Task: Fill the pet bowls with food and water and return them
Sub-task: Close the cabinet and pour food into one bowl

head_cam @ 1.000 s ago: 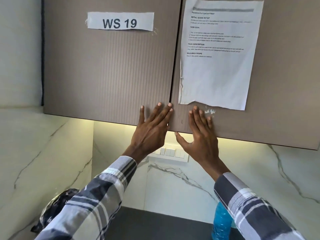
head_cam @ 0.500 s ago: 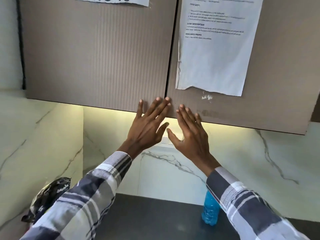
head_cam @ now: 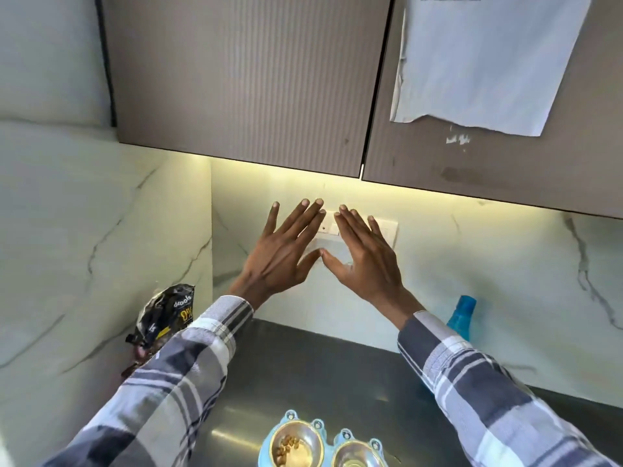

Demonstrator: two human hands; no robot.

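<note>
Landmark: pet bowls (head_cam: 323, 448), twin steel cups in a pale blue holder, at the near edge of the dark counter (head_cam: 320, 372).
Left hand (head_cam: 281, 251): fingers straight and spread, holding nothing; raised well above and behind the bowls.
Right hand (head_cam: 365, 256): flat and empty likewise; about equally distant.
Bowl axis: cups side by side, left to right.
Contents: left cup holds brown kibble; right cup unclear.
Food bag (head_cam: 165, 318): crinkled dark foil, behind-left of the bowls.
Water bottle (head_cam: 462, 316): translucent blue plastic, behind-right.
</note>
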